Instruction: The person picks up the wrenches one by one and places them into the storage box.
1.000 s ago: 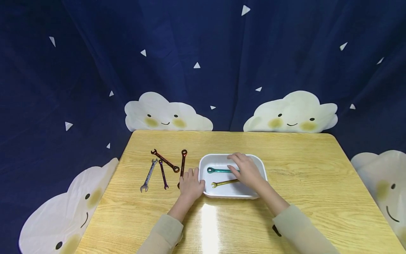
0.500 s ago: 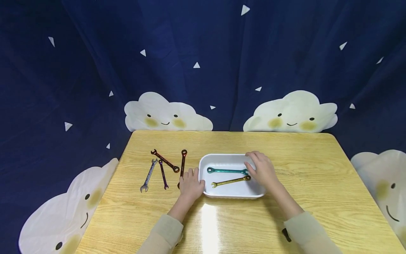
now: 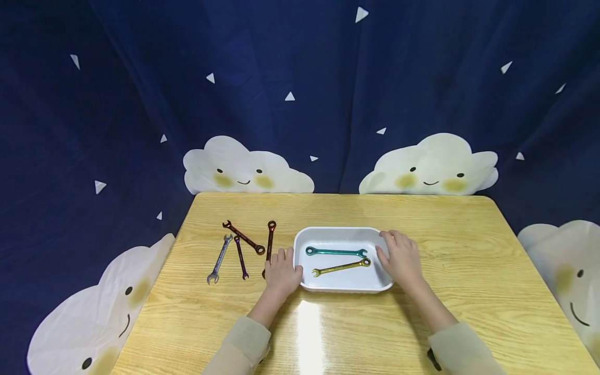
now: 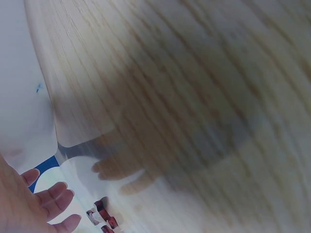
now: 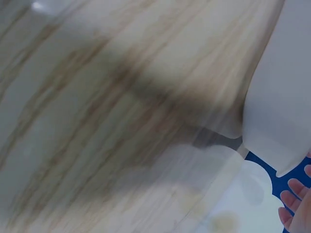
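Observation:
In the head view a white plastic tray holds a green combination wrench and a gold wrench, lying side by side. My left hand rests against the tray's left wall, fingers loosely bent and thumb by the rim. At the right wall is my right hand, fingers spread at the rim and the thumb over the tray's inside; whether it touches is hard to tell. Each wrist view shows relaxed fingertips beside the tray wall, those of the left hand and of the right hand.
Left of the tray lie a silver wrench, a small purple wrench and a dark red wrench. Another dark red wrench is partly covered by the left hand. The wooden table ends at a blue cloud-patterned curtain.
My right hand has moved right, from above the wrenches in the tray to the tray's right rim, uncovering both wrenches. The left hand and the tray have stayed put.

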Demonstrator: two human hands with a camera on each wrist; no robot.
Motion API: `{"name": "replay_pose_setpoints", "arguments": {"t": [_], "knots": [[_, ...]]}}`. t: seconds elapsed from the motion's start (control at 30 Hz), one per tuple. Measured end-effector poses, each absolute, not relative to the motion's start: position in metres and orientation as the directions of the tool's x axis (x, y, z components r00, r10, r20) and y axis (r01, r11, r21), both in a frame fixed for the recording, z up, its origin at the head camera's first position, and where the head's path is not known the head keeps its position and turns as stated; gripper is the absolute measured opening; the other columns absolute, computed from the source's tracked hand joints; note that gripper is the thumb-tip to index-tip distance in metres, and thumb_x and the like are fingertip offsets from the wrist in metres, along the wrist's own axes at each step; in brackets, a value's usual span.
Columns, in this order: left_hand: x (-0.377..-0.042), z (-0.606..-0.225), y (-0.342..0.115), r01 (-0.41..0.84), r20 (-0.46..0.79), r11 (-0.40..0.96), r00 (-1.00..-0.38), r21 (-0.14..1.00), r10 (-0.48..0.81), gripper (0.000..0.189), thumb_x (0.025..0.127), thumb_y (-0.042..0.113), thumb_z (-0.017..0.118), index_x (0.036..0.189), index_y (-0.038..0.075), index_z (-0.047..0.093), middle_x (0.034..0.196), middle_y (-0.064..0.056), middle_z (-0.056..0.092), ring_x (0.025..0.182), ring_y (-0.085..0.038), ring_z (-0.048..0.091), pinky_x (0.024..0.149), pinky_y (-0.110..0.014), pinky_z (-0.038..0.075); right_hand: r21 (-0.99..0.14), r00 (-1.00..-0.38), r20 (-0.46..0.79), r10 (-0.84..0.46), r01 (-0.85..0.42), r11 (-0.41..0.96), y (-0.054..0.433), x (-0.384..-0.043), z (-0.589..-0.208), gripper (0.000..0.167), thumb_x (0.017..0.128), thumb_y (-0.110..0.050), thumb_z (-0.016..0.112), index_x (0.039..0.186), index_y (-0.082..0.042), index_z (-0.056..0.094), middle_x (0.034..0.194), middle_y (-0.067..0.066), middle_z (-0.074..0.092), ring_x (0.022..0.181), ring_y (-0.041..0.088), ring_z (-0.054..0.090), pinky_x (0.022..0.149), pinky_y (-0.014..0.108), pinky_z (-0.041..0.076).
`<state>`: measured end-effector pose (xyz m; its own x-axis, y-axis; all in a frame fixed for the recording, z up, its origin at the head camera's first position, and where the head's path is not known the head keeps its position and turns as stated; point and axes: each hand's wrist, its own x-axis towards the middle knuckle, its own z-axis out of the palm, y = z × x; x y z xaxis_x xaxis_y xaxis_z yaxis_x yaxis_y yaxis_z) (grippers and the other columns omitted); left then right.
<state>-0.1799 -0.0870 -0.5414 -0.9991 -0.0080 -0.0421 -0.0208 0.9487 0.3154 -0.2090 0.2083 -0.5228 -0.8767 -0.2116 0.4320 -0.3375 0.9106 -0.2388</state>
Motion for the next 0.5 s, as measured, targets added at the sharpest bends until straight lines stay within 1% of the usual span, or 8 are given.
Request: {"name": "replay_pose_setpoints", "arguments": {"t": [0.2,0.5], "knots": [[-0.18,-0.5419,-0.0873,-0.017,-0.031,0.949,-0.999,0.314,-0.007,0.046,0.085,0.03,0.046,0.127,0.01,0.041,0.115,-0.013,0.046,0.106,-0.032,0.042,0.087,-0.051,0.033,-0.209,-0.899,0.398,-0.183,-0.283,0.936,0.2129,-0.2054,-0.5267,0.04,0.083,-0.028,0.06,0.116,-0.007,0.051,0.11,0.019,0.053,0.103,0.04,0.049,0.087,0.055,0.034],[-0.1793,-0.5417,-0.0874,-0.018,-0.027,0.949,-1.0,0.314,-0.009,0.047,0.084,0.03,0.045,0.127,0.011,0.042,0.114,-0.014,0.046,0.105,-0.032,0.042,0.087,-0.051,0.033,-0.228,-0.944,0.319,-0.09,-0.169,0.959,0.2164,-0.1994,-0.5284,0.05,0.081,-0.031,0.063,0.119,-0.004,0.047,0.112,0.025,0.052,0.103,0.043,0.047,0.085,0.056,0.034]]}}
